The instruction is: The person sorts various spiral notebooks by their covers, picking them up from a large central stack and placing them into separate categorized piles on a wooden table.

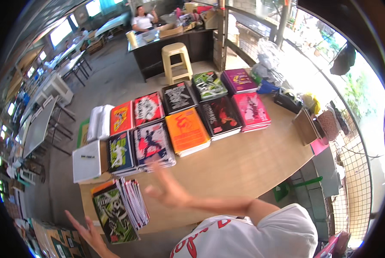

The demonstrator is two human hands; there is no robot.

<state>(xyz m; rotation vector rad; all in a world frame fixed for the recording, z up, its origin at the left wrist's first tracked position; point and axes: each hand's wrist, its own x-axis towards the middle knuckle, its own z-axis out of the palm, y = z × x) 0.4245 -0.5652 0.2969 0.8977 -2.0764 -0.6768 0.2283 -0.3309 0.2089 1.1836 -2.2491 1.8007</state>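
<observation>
A fanned pile of spiral notebooks [115, 210], its top cover green and black, lies at the near left edge of the table. My left hand [88, 234] is just left of this pile, fingers spread, holding nothing. To its right my right hand [170, 189] hovers over the table, slightly blurred, fingers apart and empty. Beyond it stands a stack of notebooks with a grey, pink and blue cover [153, 144]. Beside that are a stack with a blue and green cover [121, 150] and one with an orange cover [187, 130].
Farther back are more stacks, including black [220, 115], pink [251, 109] and purple [239, 81] ones. A pen [87, 157] lies on a white-topped box [86, 167] at the left. An open carton [306, 127] stands at the right. A beige stool [175, 53] and a seated person [143, 20] are beyond.
</observation>
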